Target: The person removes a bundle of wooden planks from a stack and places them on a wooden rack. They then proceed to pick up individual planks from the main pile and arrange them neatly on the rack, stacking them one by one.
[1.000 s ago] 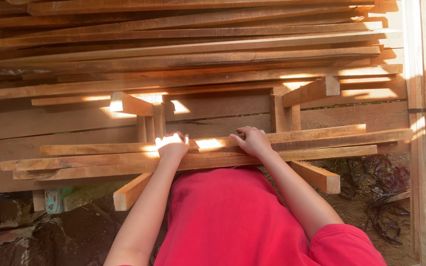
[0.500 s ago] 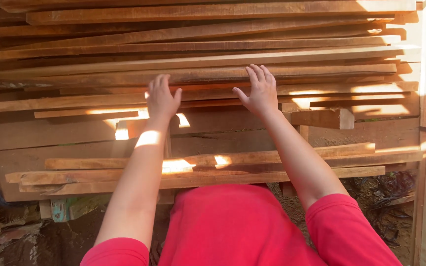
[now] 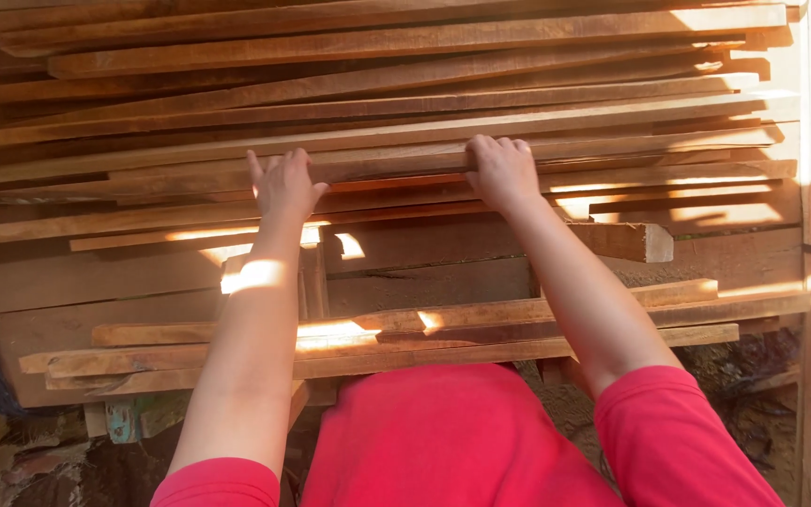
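A long wooden plank (image 3: 377,161) in the stack of planks (image 3: 405,66) is reached by both hands. The left hand (image 3: 283,185) is laid flat and open on the plank, fingers spread. The right hand (image 3: 502,169) is curled over the plank's near edge, gripping it. Short offcuts (image 3: 626,241) lie below that plank.

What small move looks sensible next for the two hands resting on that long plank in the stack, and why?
Probably close the left hand onto the long plank. Its fingers lie flat and spread on the board, while the right hand already curls over the same plank's edge. With only one hand gripping, the plank would likely pivot rather than lift level from the wood stack.
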